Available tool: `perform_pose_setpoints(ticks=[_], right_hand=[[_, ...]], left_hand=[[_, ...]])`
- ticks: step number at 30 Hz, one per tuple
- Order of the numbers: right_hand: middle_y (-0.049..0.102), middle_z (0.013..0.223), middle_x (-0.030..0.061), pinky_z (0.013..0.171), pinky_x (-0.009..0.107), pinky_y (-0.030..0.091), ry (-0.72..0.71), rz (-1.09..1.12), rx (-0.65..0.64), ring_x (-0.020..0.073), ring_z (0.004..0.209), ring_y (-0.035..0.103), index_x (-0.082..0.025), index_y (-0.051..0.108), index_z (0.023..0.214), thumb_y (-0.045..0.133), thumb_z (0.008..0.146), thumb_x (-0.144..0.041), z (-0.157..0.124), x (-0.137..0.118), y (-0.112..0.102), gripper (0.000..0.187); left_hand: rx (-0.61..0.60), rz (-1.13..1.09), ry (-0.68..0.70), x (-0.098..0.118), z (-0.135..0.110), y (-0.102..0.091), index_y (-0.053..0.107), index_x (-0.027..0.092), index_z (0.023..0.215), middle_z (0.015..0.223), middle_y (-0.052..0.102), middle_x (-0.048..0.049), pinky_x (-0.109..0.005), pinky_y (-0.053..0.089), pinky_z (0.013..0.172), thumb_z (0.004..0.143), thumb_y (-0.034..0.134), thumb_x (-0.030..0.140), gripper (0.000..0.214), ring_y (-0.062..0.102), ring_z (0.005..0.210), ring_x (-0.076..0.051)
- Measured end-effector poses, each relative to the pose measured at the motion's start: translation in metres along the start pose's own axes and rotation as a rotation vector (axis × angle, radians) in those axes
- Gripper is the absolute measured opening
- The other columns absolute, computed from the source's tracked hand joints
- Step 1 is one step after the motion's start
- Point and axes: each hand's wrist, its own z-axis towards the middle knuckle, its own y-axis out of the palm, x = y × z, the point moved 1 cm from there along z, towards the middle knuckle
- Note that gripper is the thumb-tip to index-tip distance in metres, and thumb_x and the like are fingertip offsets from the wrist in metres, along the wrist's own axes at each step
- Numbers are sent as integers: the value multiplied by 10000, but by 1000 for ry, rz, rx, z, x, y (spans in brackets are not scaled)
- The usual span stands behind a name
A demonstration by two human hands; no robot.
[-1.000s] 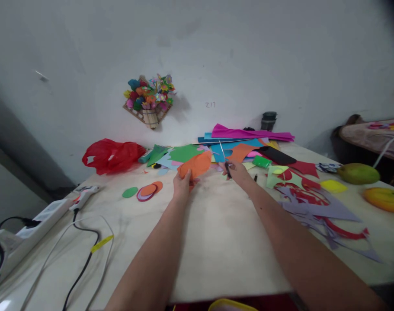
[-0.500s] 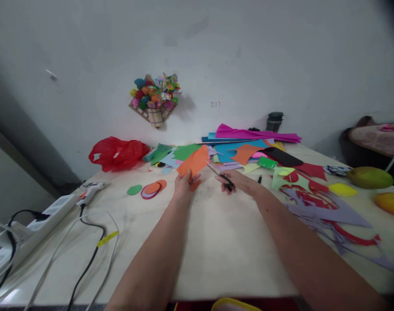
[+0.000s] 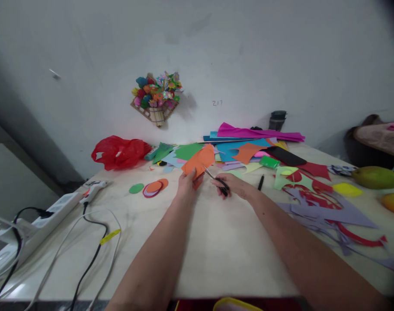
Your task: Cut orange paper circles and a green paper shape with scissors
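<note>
While pinching orange paper point(image 3: 197, 162) in the closed left hand point(image 3: 186, 183), apparently cutting with scissors point(image 3: 216, 179) gripped in the curled right hand point(image 3: 235, 185); next likely needing steady snips.

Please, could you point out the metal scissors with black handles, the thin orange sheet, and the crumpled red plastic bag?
Metal scissors with black handles point(image 3: 221, 182): head view, on the handle.
Thin orange sheet point(image 3: 197, 161): head view, on its broad middle.
Crumpled red plastic bag point(image 3: 120, 152): head view, on its middle.
</note>
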Motion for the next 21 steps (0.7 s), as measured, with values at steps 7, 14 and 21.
perform_pose_setpoints(ticks=[7,14,21], right_hand=[[622,542,-36,373,173,322,18,29,34,91,401,563,-201,531,738,725,875,-422,-2,-4,7,325],[627,551,-33,373,166,340,6,30,33,88,413,576,-198,523,725,715,881,-397,-1,-4,8,317],[633,565,-24,369,174,348,-12,66,28,100,422,586,-200,539,740,770,820,-522,0,-1,8,404]], left_hand=[[-31,-30,5,-3,2,-2,714,151,980,984,805,-94,-307,668,803,776,878,198,266,793,893,-226],[-36,-85,-23,-3,2,-2,718,140,1002,1019,808,-106,-330,675,840,796,853,148,246,795,937,-240],[-28,-151,-58,-2,-1,-1,730,123,1003,1010,813,-111,-338,674,870,788,837,82,243,799,941,-246]])
